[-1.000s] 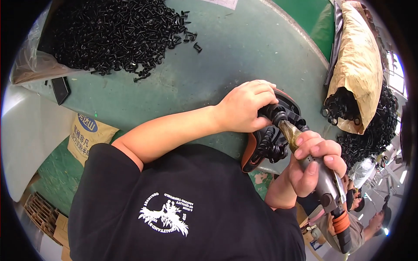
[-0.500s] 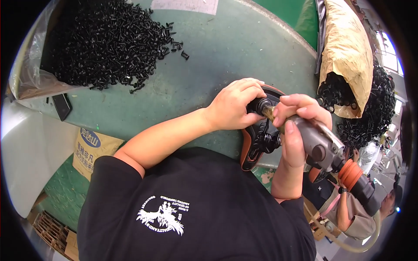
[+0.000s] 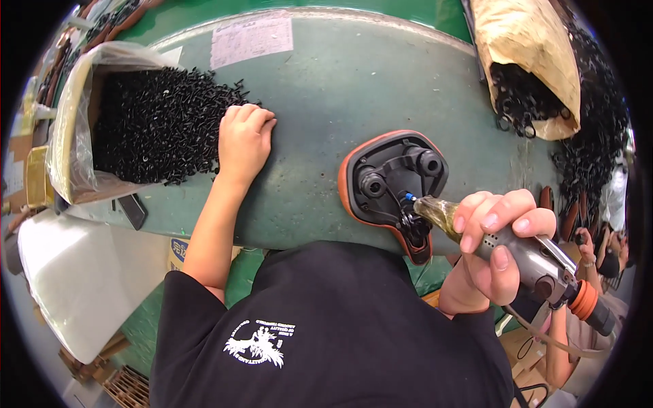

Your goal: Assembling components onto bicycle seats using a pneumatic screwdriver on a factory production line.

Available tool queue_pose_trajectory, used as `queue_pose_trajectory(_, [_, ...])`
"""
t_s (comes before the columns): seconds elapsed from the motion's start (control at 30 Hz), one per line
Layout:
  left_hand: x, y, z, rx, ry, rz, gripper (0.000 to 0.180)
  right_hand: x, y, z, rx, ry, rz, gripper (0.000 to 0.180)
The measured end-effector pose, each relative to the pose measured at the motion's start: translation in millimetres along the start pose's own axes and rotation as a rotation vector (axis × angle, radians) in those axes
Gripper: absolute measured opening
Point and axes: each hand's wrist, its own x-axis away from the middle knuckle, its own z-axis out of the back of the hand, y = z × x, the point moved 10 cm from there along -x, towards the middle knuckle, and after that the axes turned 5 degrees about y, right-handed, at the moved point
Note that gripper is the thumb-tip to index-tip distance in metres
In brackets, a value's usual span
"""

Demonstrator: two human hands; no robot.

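Observation:
My left hand (image 3: 245,141) is at the right edge of a heap of black screws (image 3: 160,122), with its fingers curled and pressed together. What they hold, if anything, is hidden. My right hand (image 3: 500,234) is wrapped around a grey power screwdriver (image 3: 527,262) with an orange band and a hose. The driver's tip, with a blue bit, points at the middle of a bicycle saddle (image 3: 398,163). That saddle lies upside down on the table, its black underside and two round black parts showing, with a brown-orange rim and the nose toward me.
The heap spills from a plastic-lined box (image 3: 71,136) on the green table (image 3: 306,88). A phone (image 3: 132,211) lies beside the box and a paper sheet (image 3: 252,39) farther back. At the right, a brown paper bag (image 3: 524,41) of black rings stands near another person's arm (image 3: 559,347).
My left hand has left the saddle and moved left to the screws. My right hand has drawn the screwdriver back from the round part, lower and to the right. The view has shifted.

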Motion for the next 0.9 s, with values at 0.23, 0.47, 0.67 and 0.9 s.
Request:
queue_pose_trajectory(0.23, [-12.6,92.1,-4.9,1.298,-0.119,0.443,0.006,6.1,-47.6,18.7,-0.020,-0.099,0.036,0.038])
queue_pose_trajectory(0.47, [19.2,230.4,-31.2,2.027,-0.808,0.601,0.017,11.1,-67.3,16.2,-0.142,-0.031,0.183,0.033])
queue_pose_trajectory(0.67, [8.4,246.5,-32.8,1.830,-0.878,0.366,0.015,22.8,-67.4,33.6,-0.135,0.049,0.154,0.030])
queue_pose_trajectory(0.9, [-65.3,246.9,-17.3,0.862,-0.373,-0.555,0.063,28.1,-77.0,46.9,0.147,0.050,0.202,0.035])
